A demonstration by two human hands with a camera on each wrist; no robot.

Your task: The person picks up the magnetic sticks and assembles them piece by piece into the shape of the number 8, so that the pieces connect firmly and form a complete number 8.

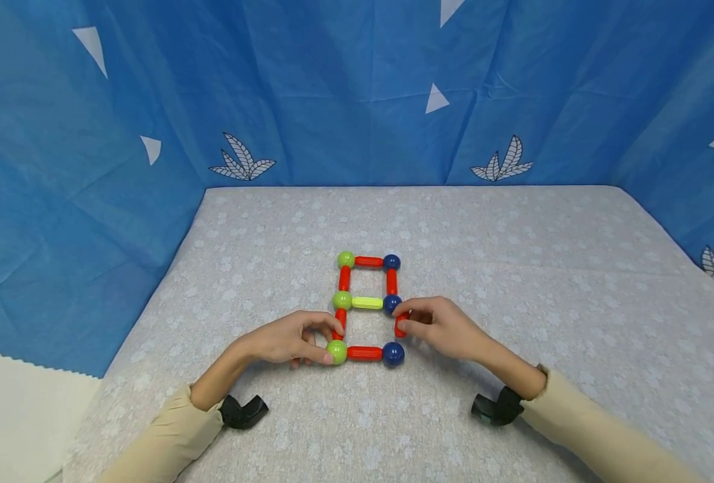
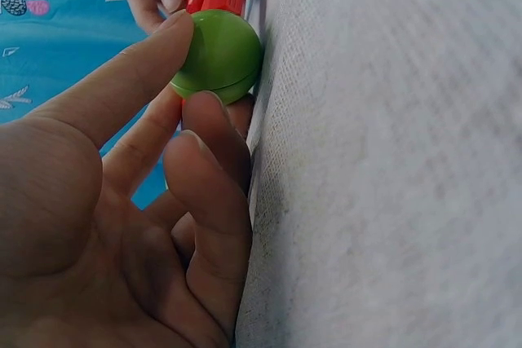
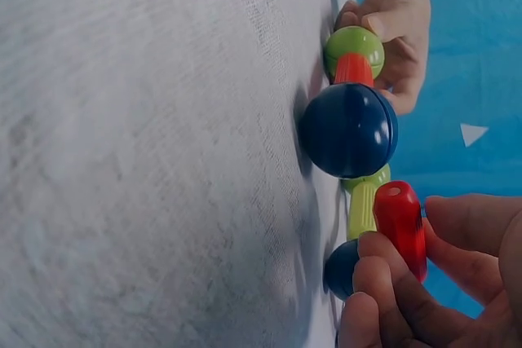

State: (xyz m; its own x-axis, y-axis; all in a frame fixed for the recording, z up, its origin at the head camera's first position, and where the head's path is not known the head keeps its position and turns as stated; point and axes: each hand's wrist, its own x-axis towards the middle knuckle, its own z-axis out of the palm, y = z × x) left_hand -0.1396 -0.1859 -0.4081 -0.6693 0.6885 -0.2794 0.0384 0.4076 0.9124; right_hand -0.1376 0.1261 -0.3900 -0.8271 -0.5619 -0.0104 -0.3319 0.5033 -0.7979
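A flat ladder-like frame of balls and rods lies on the cloth. My left hand (image 1: 290, 339) grips its near left corner: the thumb is on the green ball (image 1: 336, 351), and the index finger reaches the red rod behind it. From that ball a red rod (image 1: 364, 353) runs to a blue ball (image 1: 393, 354). On the right side, my right hand (image 1: 444, 327) pinches a loose red rod (image 3: 400, 226) between thumb and fingers. One end of this rod is beside the middle blue ball (image 1: 392, 305); its other end points at the near blue ball, with a gap between.
A yellow-green rod (image 1: 367, 303) joins the middle green ball (image 1: 342, 300) to the middle blue one. Farther back, another red rod (image 1: 369, 261) spans a green ball (image 1: 346, 259) and a blue ball. Blue curtains (image 1: 357, 94) hang behind the patterned grey tablecloth (image 1: 514, 255).
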